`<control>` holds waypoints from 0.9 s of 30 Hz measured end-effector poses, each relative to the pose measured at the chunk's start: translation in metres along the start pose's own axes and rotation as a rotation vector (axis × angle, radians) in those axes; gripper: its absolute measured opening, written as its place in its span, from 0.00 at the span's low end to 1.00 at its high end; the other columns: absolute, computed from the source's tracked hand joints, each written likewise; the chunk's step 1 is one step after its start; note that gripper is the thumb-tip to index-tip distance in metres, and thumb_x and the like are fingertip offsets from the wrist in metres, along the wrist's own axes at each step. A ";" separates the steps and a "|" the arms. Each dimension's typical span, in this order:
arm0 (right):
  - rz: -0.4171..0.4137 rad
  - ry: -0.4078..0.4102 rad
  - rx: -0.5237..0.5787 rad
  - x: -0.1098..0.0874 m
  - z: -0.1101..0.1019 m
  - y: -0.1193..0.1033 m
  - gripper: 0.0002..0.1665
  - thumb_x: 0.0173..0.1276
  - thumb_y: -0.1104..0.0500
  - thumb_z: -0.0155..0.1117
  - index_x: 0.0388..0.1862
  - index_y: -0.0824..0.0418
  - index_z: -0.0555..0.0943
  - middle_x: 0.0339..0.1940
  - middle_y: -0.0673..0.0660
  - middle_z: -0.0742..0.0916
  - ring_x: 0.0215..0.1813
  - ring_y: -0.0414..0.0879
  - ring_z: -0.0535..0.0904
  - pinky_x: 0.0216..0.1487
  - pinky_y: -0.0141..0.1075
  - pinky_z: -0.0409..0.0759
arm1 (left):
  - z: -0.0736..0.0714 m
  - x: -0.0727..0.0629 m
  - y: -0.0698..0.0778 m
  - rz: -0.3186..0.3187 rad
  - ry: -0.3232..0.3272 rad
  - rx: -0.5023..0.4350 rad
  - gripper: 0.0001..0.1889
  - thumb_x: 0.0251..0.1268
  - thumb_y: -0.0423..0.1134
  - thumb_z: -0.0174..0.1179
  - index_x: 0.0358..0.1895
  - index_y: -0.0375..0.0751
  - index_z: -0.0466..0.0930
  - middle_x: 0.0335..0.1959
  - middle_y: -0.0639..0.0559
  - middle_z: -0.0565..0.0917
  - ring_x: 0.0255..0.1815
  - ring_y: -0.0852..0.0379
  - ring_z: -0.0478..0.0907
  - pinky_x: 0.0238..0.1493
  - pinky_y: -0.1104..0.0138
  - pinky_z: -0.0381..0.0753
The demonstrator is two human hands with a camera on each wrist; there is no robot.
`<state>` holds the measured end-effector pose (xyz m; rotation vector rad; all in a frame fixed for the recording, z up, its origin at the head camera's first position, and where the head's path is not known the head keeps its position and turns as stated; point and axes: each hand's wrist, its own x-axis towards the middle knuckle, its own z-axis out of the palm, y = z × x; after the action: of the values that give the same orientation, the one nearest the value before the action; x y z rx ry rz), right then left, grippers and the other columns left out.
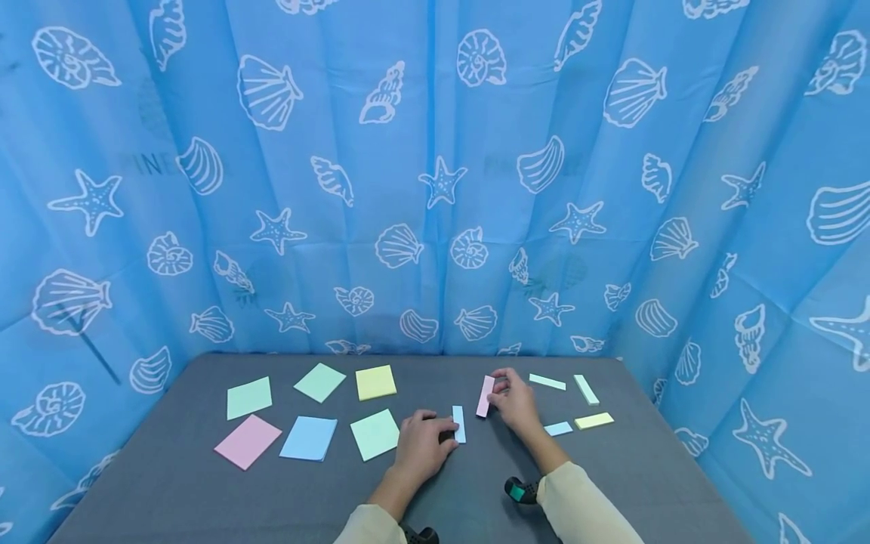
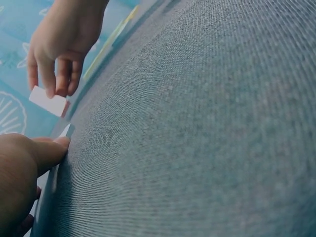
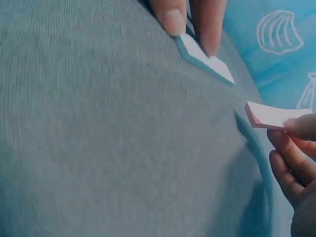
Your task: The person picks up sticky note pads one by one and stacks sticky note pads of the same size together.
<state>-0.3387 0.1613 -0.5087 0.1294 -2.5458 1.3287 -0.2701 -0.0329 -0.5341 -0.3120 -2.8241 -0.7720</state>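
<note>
My left hand (image 1: 423, 446) pinches a narrow blue sticky note pad (image 1: 460, 425) by its sides, the pad lying at the table surface. In the right wrist view, the thumb and a finger of that hand straddle the blue pad (image 3: 206, 60). To the right, my right hand (image 1: 514, 402) holds a narrow pink sticky note pad (image 1: 485, 397) between thumb and fingers. The right wrist view has this pink pad (image 3: 271, 116) raised over the table, with a shadow below. Its pale face (image 2: 48, 101) appears in the left wrist view.
Square sticky note pads lie at left: green (image 1: 248, 398), green (image 1: 319, 382), yellow (image 1: 376, 383), pink (image 1: 248, 442), blue (image 1: 308, 438) and green (image 1: 375, 434). Narrow pads lie right: green (image 1: 547, 381), green (image 1: 586, 390), yellow (image 1: 594, 421), blue (image 1: 558, 429). A shell-patterned curtain (image 1: 435, 204) hangs behind the grey table (image 1: 476, 499).
</note>
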 end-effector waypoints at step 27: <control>0.020 -0.063 0.002 -0.002 0.036 -0.015 0.18 0.58 0.72 0.69 0.48 0.62 0.81 0.27 0.52 0.81 0.29 0.44 0.77 0.29 0.35 0.75 | 0.000 -0.001 0.001 0.023 0.023 0.043 0.21 0.58 0.49 0.69 0.57 0.62 0.83 0.50 0.52 0.84 0.58 0.46 0.74 0.55 0.47 0.72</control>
<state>-0.3409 0.1230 -0.5174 0.1497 -2.6048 1.3551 -0.2694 -0.0325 -0.5340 -0.3258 -2.8061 -0.7051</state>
